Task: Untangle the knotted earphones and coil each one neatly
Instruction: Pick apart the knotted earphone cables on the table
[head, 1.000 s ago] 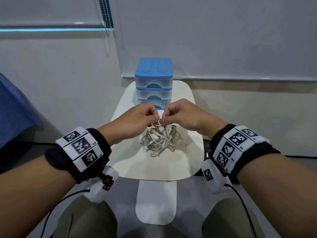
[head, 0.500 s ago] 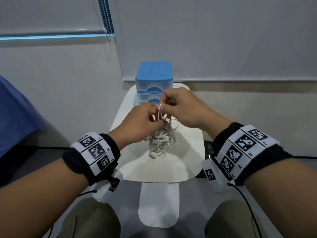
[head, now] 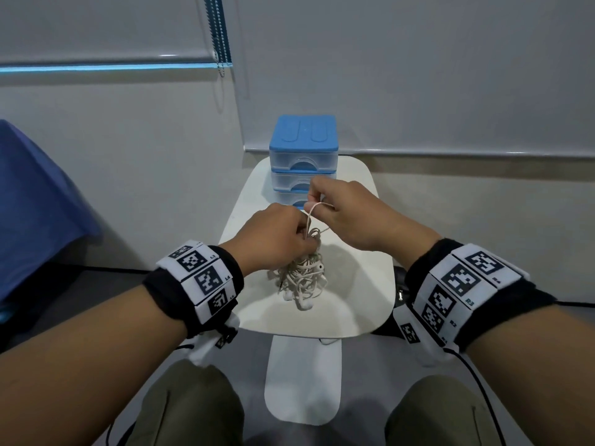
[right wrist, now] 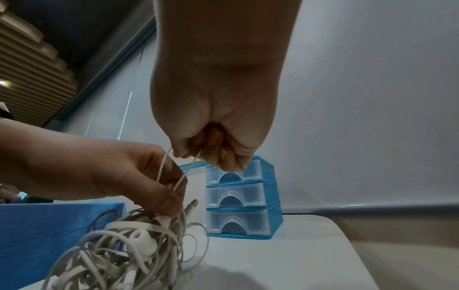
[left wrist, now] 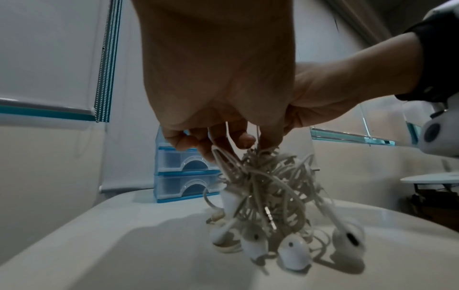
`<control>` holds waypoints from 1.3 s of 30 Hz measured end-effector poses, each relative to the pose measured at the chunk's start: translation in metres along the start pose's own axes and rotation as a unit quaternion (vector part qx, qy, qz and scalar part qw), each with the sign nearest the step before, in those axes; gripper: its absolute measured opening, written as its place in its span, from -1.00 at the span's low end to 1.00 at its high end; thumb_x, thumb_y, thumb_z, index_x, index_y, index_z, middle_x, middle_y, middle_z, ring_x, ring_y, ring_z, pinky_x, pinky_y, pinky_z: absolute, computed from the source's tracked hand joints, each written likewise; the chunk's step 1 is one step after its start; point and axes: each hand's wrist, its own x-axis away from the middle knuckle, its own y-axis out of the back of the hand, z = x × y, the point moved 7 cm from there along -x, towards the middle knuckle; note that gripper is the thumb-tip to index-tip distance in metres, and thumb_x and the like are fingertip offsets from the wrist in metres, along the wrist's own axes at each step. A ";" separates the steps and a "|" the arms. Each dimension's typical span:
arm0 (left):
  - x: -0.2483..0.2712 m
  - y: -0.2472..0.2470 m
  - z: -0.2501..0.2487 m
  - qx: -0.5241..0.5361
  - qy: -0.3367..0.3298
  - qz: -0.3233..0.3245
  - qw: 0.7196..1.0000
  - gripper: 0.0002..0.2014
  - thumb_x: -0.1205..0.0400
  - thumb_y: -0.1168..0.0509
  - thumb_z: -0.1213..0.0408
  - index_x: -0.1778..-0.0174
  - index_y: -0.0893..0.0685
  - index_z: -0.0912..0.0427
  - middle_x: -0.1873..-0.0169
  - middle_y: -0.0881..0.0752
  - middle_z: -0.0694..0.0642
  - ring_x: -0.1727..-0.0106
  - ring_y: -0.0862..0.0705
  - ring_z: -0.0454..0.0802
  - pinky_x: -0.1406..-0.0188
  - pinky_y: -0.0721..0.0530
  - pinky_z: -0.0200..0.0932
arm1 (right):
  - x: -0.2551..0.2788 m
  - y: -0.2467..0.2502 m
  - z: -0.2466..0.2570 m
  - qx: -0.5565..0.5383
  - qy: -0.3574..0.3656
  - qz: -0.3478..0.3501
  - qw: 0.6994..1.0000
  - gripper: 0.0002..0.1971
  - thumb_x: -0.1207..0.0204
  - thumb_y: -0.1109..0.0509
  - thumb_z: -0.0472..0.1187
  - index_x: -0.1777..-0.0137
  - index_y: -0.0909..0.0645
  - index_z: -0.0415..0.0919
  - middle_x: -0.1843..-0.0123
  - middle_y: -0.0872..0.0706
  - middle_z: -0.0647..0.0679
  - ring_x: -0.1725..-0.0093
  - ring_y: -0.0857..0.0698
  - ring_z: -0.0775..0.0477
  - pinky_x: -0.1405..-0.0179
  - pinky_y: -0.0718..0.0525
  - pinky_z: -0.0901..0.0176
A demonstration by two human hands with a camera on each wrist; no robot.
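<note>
A knotted bundle of white earphones (head: 302, 280) (left wrist: 270, 198) (right wrist: 129, 249) hangs just above the small white table (head: 354, 284), its lowest earbuds near or touching the top. My left hand (head: 275, 239) (left wrist: 218, 135) (right wrist: 139, 176) grips the top of the bundle with curled fingers. My right hand (head: 338, 207) (right wrist: 211, 153), higher and a little farther back, pinches a loop of cable (head: 310, 217) (right wrist: 178, 170) drawn up out of the knot. Several earbuds (left wrist: 293, 253) dangle at the bottom.
A blue three-drawer plastic organiser (head: 302, 156) (right wrist: 243, 198) stands at the table's far edge, right behind my right hand. A blue cloth (head: 35, 201) lies to the left. My knees (head: 190, 407) are below the table's near edge. Wall and blinds lie beyond.
Both hands lifted the bundle off the table. My right hand rose and moved back, pulling a cable loop longer, while my left hand shifted onto the top of the knot.
</note>
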 end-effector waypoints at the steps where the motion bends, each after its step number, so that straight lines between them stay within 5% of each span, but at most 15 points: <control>1: 0.000 0.000 0.001 0.009 -0.006 0.001 1.000 -0.71 -0.59 -0.46 0.01 0.24 -0.66 0.16 0.30 -0.73 0.06 0.18 -0.69 0.10 0.13 -0.68 0.06 | -0.002 -0.001 -0.001 0.016 0.001 -0.002 1.000 -0.84 -0.72 -0.37 -0.09 0.09 -0.53 -0.07 0.26 -0.58 0.12 0.23 -0.53 0.02 0.33 -0.39 0.17; 5: 0.001 -0.001 0.004 0.042 -0.050 0.017 0.998 -0.78 -0.59 -0.53 0.03 0.10 -0.63 0.02 0.23 -0.73 -0.10 0.23 -0.65 -0.22 0.23 -0.56 -0.13 | -0.001 -0.008 -0.006 0.106 -0.015 0.075 0.991 -0.85 -0.57 -0.53 -0.06 0.19 -0.69 -0.04 0.32 -0.57 0.14 0.24 -0.55 0.02 0.36 -0.38 0.22; 9: 0.001 -0.002 0.010 0.051 -0.048 0.041 0.997 -0.84 -0.64 -0.50 0.06 0.18 -0.66 -0.12 0.26 -0.72 -0.18 0.36 -0.58 -0.37 0.34 -0.39 -0.30 | 0.006 -0.007 -0.010 0.136 -0.047 0.139 0.980 -0.85 -0.55 -0.57 -0.12 0.23 -0.70 -0.05 0.35 -0.56 0.12 0.30 -0.50 0.14 0.36 -0.39 0.21; 12: -0.002 -0.003 0.013 0.021 -0.045 0.039 0.998 -0.73 -0.64 -0.50 0.10 0.32 -0.59 -0.16 0.27 -0.72 -0.16 0.33 -0.57 -0.27 0.31 -0.41 -0.28 | 0.008 0.003 -0.010 0.071 -0.086 0.129 0.985 -0.82 -0.51 -0.54 -0.20 0.32 -0.70 -0.10 0.39 -0.60 0.04 0.30 -0.53 0.03 0.32 -0.47 0.15; 15: -0.005 -0.004 0.019 0.033 -0.025 0.037 0.998 -0.81 -0.63 -0.51 0.07 0.26 -0.68 -0.09 0.23 -0.76 -0.13 0.31 -0.58 -0.28 0.28 -0.43 -0.27 | 0.008 0.016 -0.012 0.025 -0.121 0.085 0.989 -0.80 -0.46 -0.44 -0.25 0.40 -0.67 -0.17 0.38 -0.65 -0.07 0.33 -0.52 -0.04 0.35 -0.47 0.17; 22: 0.000 0.012 0.017 0.069 -0.047 0.013 0.996 -0.89 -0.64 -0.51 0.12 0.16 -0.86 0.02 0.19 -0.77 -0.12 0.31 -0.61 -0.39 0.34 -0.44 -0.50 | 0.010 0.025 -0.032 0.116 -0.173 0.069 0.976 -0.82 -0.45 -0.36 -0.27 0.25 -0.74 -0.36 0.40 -0.60 -0.10 0.35 -0.49 -0.15 0.39 -0.43 0.18; 26: -0.003 0.024 0.016 0.084 -0.037 0.012 0.996 -0.81 -0.66 -0.50 0.10 0.22 -0.86 0.09 0.48 -0.72 -0.14 0.44 -0.58 -0.30 0.42 -0.44 -0.48 | 0.009 0.021 -0.035 0.153 -0.167 0.082 0.971 -0.85 -0.47 -0.36 -0.24 0.29 -0.68 -0.22 0.27 -0.67 -0.12 0.21 -0.60 -0.21 0.24 -0.57 0.10; 29: -0.003 0.028 0.006 0.091 -0.051 0.020 0.994 -0.84 -0.64 -0.53 0.14 0.23 -0.85 0.07 0.47 -0.78 -0.12 0.42 -0.70 -0.24 0.35 -0.57 -0.38 | 0.005 0.015 -0.020 0.057 -0.131 0.099 0.985 -0.93 -0.50 -0.46 -0.21 0.19 -0.76 -0.09 0.13 -0.81 -0.02 0.06 -0.72 -0.07 0.09 -0.68 0.09; 33: 0.001 0.027 -0.005 0.133 -0.058 0.040 0.989 -0.90 -0.63 -0.54 0.24 0.21 -0.84 0.08 0.40 -0.83 -0.01 0.35 -0.80 -0.16 0.25 -0.71 -0.33 | 0.002 -0.001 -0.002 -0.054 -0.110 0.126 0.985 -0.89 -0.50 -0.51 -0.26 0.00 -0.74 -0.22 0.22 -0.82 -0.02 0.21 -0.75 0.04 0.19 -0.59 0.21; 36: 0.003 0.027 -0.001 0.209 -0.022 0.063 0.976 -0.85 -0.72 -0.41 0.28 0.11 -0.83 0.20 0.29 -0.87 0.13 0.24 -0.87 0.00 0.14 -0.80 -0.21 | 0.000 -0.007 -0.003 -0.054 -0.123 0.133 0.982 -0.93 -0.52 -0.50 -0.19 0.10 -0.71 -0.19 0.26 -0.69 -0.07 0.28 -0.65 -0.07 0.21 -0.67 0.08; 39: 0.001 0.030 0.012 0.263 0.016 0.048 0.963 -0.81 -0.76 -0.29 0.32 0.06 -0.80 0.26 0.23 -0.86 0.19 0.20 -0.87 0.09 0.17 -0.77 -0.15 | 0.001 -0.006 -0.005 -0.030 -0.132 0.144 0.980 -0.85 -0.55 -0.51 -0.12 0.14 -0.79 -0.19 0.32 -0.58 -0.06 0.35 -0.49 -0.06 0.43 -0.50 0.19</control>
